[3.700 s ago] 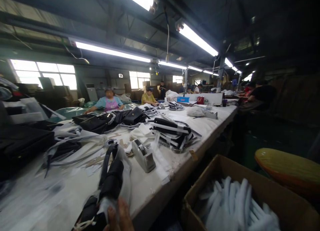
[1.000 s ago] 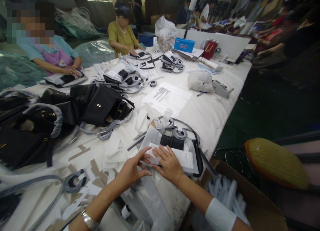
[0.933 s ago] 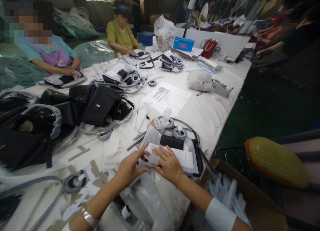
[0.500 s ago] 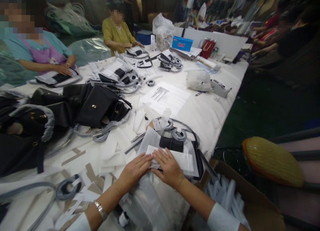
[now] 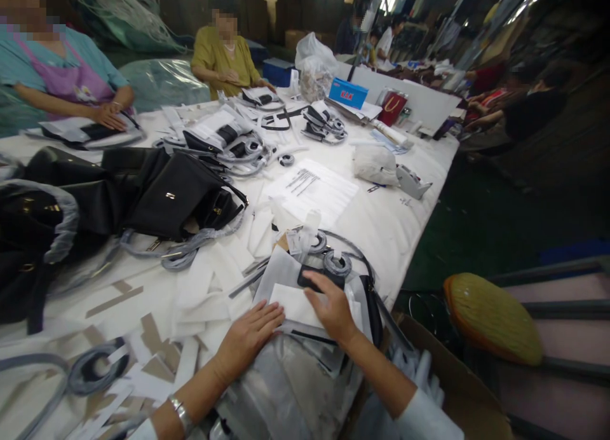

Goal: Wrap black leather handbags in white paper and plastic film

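Note:
A black handbag (image 5: 375, 309) lies flat at the table's near edge, mostly covered by pale wrapping sheets. My left hand (image 5: 250, 332) rests flat, fingers stretched, on the near left edge of the white sheet (image 5: 295, 305) on top of it. Over the right part of that sheet is my right hand (image 5: 333, 309), its fingers apart and curved, holding nothing; whether it touches the sheet I cannot tell. Just beyond my fingers are a dark flap (image 5: 309, 277) and a wrapped, coiled strap (image 5: 337, 262). Clear plastic film (image 5: 286, 383) spreads below my wrists.
Black bags (image 5: 176, 195) pile up at the left. Cardboard and paper strips (image 5: 157, 344) litter the near left. A printed sheet (image 5: 312, 189) lies mid-table, a tape dispenser (image 5: 412, 182) right of it. A stool (image 5: 493, 319) and a carton (image 5: 457, 376) stand at the right. Co-workers sit across the table.
My right hand has lifted from beside the left and moved right, its fingers now raised and curved. My left hand stays on the sheet. The view has shifted slightly.

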Demonstrator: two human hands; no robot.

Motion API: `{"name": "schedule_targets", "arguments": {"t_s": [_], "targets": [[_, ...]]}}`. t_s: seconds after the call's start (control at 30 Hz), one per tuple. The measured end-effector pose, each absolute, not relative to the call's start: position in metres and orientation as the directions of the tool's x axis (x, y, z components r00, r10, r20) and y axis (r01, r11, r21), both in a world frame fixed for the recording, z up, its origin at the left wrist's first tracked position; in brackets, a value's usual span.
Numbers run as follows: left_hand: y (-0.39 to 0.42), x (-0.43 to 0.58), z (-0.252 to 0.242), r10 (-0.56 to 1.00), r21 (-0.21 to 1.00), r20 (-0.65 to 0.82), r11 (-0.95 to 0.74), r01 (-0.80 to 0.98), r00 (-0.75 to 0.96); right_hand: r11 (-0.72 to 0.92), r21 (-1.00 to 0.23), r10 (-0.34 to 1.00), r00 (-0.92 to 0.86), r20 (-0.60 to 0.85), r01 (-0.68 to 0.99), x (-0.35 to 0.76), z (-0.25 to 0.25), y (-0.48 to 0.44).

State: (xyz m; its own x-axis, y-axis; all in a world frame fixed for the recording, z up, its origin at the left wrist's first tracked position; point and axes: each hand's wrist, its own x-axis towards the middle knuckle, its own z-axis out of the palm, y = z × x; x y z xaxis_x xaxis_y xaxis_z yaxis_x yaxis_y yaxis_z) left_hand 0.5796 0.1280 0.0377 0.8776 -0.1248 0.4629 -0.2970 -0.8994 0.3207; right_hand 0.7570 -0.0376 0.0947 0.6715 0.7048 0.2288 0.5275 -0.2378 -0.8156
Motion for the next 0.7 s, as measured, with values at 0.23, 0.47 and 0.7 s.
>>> {"name": "schedule_targets", "arguments": {"t_s": [0.23,0.47,0.7], "targets": [[0.125,0.578,0.04,-0.082,0.36,0.453,-0.894,-0.266,0.888,-0.365,-0.913,0.33,0.942,0.053,0.18,0.868,0.091,0.042],[0.128,0.58,0.047,-0.107,0.382,0.428,-0.879,-0.287,0.897,-0.284,-0.94,0.484,0.875,0.028,0.187,0.867,0.113,0.057],[0.124,0.581,0.045,-0.075,0.402,0.407,-0.88,-0.253,0.91,-0.249,-0.903,0.615,0.777,0.132,0.351,0.765,0.138,0.019]]}}
